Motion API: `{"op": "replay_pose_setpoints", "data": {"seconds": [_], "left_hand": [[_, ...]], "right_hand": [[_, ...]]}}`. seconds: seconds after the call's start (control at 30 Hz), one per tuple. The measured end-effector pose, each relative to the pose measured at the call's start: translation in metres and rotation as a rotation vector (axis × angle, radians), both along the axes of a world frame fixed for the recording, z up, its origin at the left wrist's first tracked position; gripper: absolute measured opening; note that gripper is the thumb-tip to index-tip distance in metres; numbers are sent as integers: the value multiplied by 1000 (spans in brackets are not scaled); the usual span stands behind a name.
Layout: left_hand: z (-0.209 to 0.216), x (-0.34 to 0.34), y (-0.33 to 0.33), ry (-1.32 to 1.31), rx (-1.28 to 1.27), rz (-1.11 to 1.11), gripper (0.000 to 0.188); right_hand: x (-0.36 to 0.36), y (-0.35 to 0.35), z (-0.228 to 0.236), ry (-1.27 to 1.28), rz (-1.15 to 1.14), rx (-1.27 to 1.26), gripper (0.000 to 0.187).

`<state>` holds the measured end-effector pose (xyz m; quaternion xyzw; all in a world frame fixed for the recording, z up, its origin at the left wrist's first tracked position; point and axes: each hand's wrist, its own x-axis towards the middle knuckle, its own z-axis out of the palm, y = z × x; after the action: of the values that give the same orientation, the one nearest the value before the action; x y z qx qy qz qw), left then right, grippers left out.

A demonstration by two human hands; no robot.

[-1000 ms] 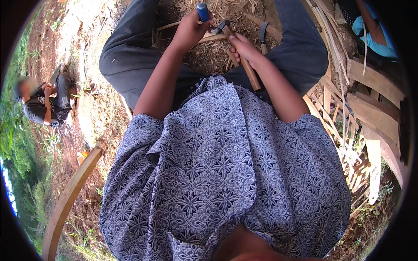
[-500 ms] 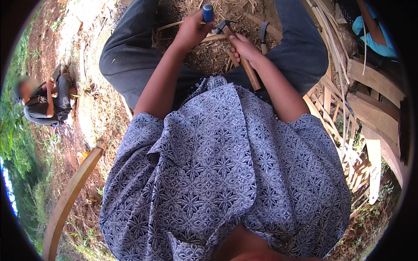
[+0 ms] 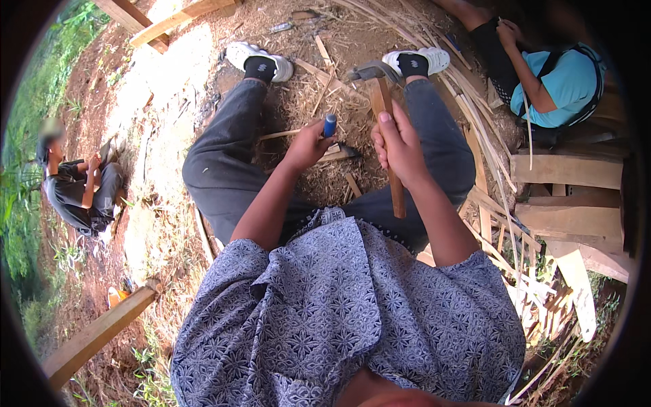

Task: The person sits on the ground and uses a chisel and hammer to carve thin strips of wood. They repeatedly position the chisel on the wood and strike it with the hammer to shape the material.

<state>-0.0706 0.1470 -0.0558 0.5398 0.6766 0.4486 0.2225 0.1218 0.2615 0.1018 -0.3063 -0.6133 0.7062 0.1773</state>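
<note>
My left hand (image 3: 306,148) is closed around an upright chisel, whose blue handle (image 3: 329,125) sticks up out of the fist; its lower end is hidden. Just below that fist lies a small light piece of wood (image 3: 333,155) with a dark end. To the right, my right hand (image 3: 399,146) grips a claw hammer by its wooden handle (image 3: 397,198). The dark metal hammer head (image 3: 371,70) is up beyond the hand, apart from the chisel. Both hands are between my spread legs.
Wood shavings (image 3: 346,112) cover the ground between my white shoes (image 3: 261,60). Long thin strips (image 3: 468,102) and curved planks (image 3: 566,169) lie at the right. A person in turquoise (image 3: 553,88) sits at the far right, another in dark clothes (image 3: 78,190) at the left. A beam (image 3: 102,332) juts in lower left.
My right hand has raised the hammer away from the chisel, where its head was close before. The left hand still grips the chisel. The view has shifted, and my shoes now show.
</note>
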Motion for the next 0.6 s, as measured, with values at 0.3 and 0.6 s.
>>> {"op": "replay_pose_setpoints", "data": {"seconds": [0.3,0.6], "left_hand": [[-22,-3,5,-60,-83,21,17],[-21,0,9,11,-20,-9,20]], "right_hand": [[6,2,-16,-176,176,290,50],[11,4,-65,-114,109,514,51]]}}
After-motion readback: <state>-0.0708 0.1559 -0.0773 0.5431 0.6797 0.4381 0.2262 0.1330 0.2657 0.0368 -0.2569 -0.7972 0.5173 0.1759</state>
